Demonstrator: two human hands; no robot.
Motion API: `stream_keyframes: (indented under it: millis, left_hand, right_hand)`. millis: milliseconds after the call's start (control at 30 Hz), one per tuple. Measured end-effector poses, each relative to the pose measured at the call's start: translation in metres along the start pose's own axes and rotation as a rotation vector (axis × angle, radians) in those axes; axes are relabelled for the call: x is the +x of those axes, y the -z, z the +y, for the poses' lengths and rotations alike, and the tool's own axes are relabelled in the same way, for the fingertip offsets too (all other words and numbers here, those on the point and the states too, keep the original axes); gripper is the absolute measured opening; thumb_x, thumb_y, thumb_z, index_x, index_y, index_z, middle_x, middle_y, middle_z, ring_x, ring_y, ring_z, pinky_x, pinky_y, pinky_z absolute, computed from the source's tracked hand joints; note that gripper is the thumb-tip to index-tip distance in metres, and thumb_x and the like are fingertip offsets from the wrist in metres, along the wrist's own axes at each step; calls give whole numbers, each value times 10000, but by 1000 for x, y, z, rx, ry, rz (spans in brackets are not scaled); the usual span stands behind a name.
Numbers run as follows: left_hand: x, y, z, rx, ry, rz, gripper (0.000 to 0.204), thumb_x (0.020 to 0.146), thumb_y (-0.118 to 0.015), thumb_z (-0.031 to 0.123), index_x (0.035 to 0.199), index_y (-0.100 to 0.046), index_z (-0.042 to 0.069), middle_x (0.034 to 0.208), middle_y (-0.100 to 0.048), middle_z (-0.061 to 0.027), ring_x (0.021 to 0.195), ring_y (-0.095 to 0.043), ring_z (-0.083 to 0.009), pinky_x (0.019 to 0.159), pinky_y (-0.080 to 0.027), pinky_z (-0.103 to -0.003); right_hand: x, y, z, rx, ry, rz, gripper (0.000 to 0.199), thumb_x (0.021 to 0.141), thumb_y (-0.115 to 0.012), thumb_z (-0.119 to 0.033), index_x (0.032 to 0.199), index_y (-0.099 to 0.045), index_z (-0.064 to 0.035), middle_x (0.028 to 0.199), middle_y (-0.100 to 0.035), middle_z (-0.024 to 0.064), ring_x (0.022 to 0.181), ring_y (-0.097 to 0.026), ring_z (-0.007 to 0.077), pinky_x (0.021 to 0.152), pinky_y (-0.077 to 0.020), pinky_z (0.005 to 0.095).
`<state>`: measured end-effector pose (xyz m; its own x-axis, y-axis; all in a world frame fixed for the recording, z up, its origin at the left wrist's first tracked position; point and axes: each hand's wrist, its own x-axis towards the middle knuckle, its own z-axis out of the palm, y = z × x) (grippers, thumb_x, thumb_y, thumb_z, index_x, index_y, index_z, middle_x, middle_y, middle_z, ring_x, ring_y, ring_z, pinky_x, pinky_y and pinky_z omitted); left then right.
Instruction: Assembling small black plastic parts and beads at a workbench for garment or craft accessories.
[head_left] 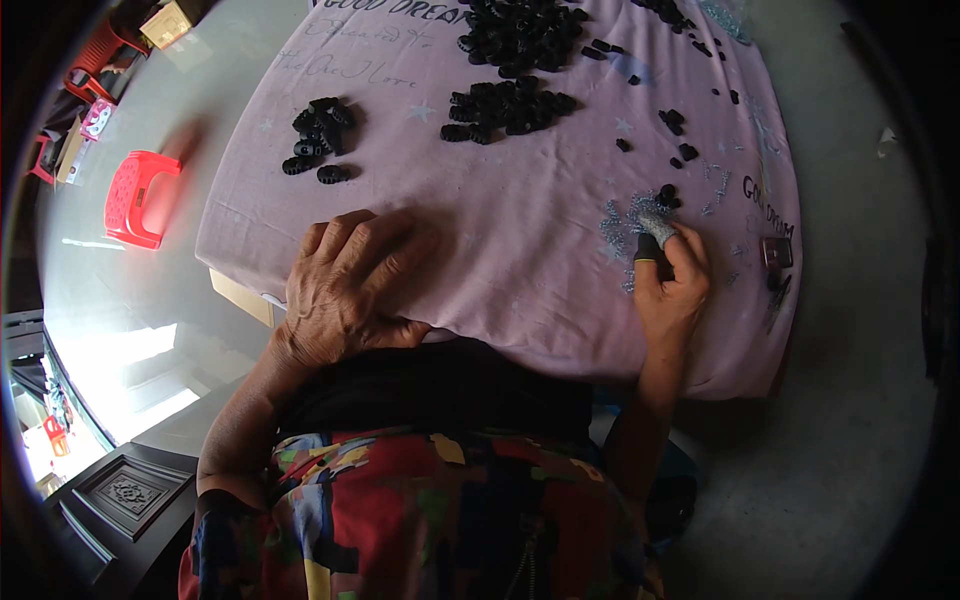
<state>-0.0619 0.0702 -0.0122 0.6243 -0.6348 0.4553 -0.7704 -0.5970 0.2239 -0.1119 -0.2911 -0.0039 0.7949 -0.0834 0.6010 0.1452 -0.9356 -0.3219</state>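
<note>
My left hand [350, 285] rests on the near edge of the pink cloth, fingers bent but apart from the thumb. Nothing shows in it. At the right, my right hand [677, 280] reaches into a small heap of shiny grey-blue bits [612, 232]. A black cover is on its thumb and a grey one on its index finger. The two tips are close together, and whatever lies between them is too small to tell. Just beyond those fingertips sits a small black ridged part [668, 193].
Piles of black ridged parts lie at the left [322, 130], centre [508, 108] and far side of the cloth-covered table [520, 230]. Small black pieces [672, 122] are scattered at the right. A dark small box [776, 253] is near the right edge. A red stool [140, 200] stands left.
</note>
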Motion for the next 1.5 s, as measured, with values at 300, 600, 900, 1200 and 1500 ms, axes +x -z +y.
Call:
stream_keyframes:
  millis: [300, 600, 900, 1200, 1500]
  left_hand:
    - [-1, -2, 0, -7, 2, -2, 738, 655, -801, 473, 1327, -684, 193, 1307, -619, -60, 1158, -588, -312, 953, -466, -425]
    - [-2, -2, -1, 20, 2, 9, 740, 671, -795, 501, 1332, -681, 190, 1305, -620, -61, 1156, -587, -315, 953, -466, -431]
    - [0, -1, 0, 1, -12, 13, 728, 680, -789, 488, 1333, -678, 185, 1293, -629, -59, 1139, -596, -317, 948, -479, -434]
    - [-1, -2, -1, 15, -9, 20, 713, 677, -795, 474, 1315, -690, 173, 1296, -624, -68, 1141, -596, -317, 932, -477, -429]
    - [1, -1, -1, 2, -11, -1, 704, 686, -802, 472, 1312, -692, 167, 1294, -622, -73, 1158, -594, -312, 954, -472, -432]
  right_hand:
    - [-5, 6, 10, 28, -8, 93, 206, 813, -675, 25, 1002, -748, -6, 939, -700, 133, 845, -680, 309, 757, -544, 383]
    - [-5, 11, 11, -104, -90, 84, 181, 808, -725, -45, 982, -741, 0, 917, -692, 129, 826, -669, 311, 746, -534, 408]
    - [-7, 19, -8, -98, 54, -83, 333, 803, -829, -200, 1061, -739, -9, 1113, -695, 147, 1016, -648, 351, 877, -524, 431]
    - [-17, 36, 16, -261, -280, -116, 495, 963, -699, -321, 1346, -633, -15, 1391, -577, 263, 1287, -540, 440, 1106, -401, 516]
    - [-20, 8, -21, -228, -187, -380, 670, 1053, -496, -344, 1559, -342, 66, 1599, -323, 343, 1465, -345, 504, 1236, -240, 532]
